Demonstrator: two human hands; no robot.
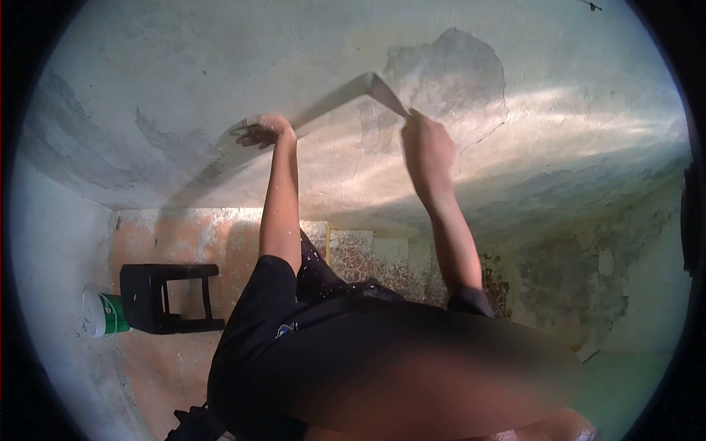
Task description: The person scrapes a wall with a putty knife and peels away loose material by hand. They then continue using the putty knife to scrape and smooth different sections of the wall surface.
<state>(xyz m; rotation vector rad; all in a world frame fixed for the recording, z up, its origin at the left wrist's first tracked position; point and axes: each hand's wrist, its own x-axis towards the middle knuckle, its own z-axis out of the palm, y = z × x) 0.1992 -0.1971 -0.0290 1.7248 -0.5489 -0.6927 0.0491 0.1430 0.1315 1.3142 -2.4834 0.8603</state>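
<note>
My right hand (429, 156) is wrapped round the handle of a scraper, and most of that handle is hidden in the fist. The scraper's flat metal blade (385, 94) points up and left, its edge at the pale wall (323, 55). Beside the blade is a grey bare patch (467, 73) where the surface coat has come off. Further left, my left hand (266, 131) lies against the wall with its fingers stretched out to the left, holding nothing. Pale flecks cling to the left hand and forearm.
A black plastic stool (143, 298) lies at lower left, next to a green and white bucket (110, 314). Stained, worn floor (176, 360) runs beneath. Peeling, blotched wall (570, 275) is at the right. A dark object (195, 424) sits at the bottom left.
</note>
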